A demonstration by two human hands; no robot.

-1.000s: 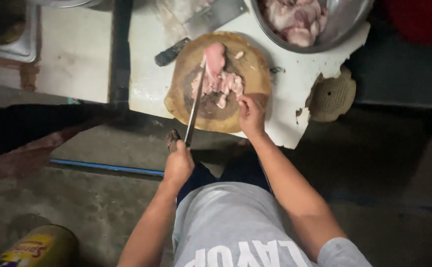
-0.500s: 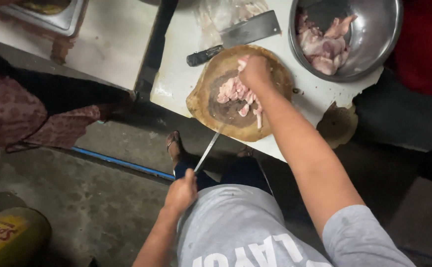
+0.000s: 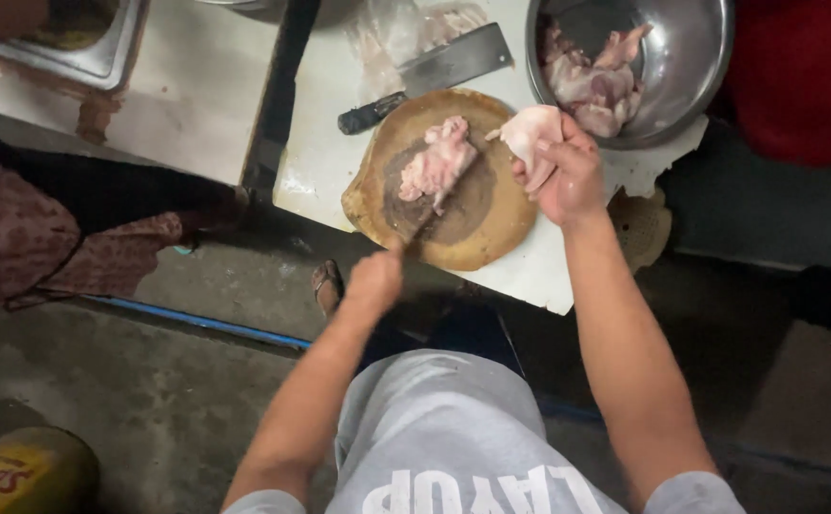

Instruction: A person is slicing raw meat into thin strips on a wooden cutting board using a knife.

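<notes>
The left hand is clenched around the handle of a knife, whose blade runs up and to the right across a round wooden chopping block and lies against a heap of cut raw meat near the block's middle. The right hand is closed around a pale piece of raw meat, lifted over the block's upper right rim, just beside a steel bowl that holds more raw pieces and stands at the far right of the white tabletop. The block sits close to the table's near edge, its lower rim almost at the lip, with only a narrow strip of bare top to its left. Behind the block a cleaver lies flat, its dark handle pointing left, touching the block's upper left rim. A dark gap separates this table from a second one on the left, which carries a metal tray at its far corner. Below lie a bare concrete floor and a blue pipe.
</notes>
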